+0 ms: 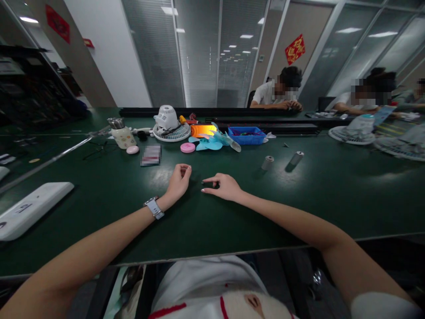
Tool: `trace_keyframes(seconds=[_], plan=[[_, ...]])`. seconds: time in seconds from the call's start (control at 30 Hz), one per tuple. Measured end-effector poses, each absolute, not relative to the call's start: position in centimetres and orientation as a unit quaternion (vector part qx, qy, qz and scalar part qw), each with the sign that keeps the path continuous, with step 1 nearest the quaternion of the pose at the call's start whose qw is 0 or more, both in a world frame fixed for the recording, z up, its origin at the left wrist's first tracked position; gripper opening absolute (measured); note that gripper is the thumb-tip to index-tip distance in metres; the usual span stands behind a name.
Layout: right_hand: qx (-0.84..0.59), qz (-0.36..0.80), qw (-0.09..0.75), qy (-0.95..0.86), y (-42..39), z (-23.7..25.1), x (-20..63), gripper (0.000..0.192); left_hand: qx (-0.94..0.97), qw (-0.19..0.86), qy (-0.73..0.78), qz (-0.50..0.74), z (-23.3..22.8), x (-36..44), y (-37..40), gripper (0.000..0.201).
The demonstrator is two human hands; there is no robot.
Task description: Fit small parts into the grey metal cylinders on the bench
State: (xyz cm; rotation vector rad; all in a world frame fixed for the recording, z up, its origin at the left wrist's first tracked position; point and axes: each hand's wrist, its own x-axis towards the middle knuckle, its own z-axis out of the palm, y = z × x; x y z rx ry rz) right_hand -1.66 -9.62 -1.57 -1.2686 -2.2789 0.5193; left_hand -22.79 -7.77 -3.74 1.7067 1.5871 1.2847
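My left hand (179,179) rests on the dark green table (133,221) with its fingers curled in loosely and nothing visible in it; a watch sits on the wrist. My right hand (225,186) lies just to its right, thumb and index finger pointing left and a little apart. A tiny dark speck (203,182) sits at the index fingertip; whether it is gripped is too small to tell. Two small grey cylinders (267,162) (296,157) stand farther right, beyond the right hand.
Fan parts lie at the back: a white motor housing (166,117) on a round grille (171,133), a teal blade (212,141), a pink disc (187,147), a blue tray (246,135). A cup (121,133) and a white flat device (29,208) lie left. Other people sit across.
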Motion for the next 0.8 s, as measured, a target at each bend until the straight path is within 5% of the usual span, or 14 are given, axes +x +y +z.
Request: trace_keyframes(seconds=[0.33, 0.8], plan=[[-0.456, 0.196, 0.261, -0.828, -9.4, -2.0, -2.0, 0.018, 0.733, -0.119, 0.598, 0.303, 4.2, -23.6, 7.6, 0.043], [-0.528, 0.150, 0.388, -0.741, -10.5, 2.1, 11.8, 0.017, 0.730, -0.149, 0.620, 0.247, 3.0, -20.7, 22.4, 0.070]])
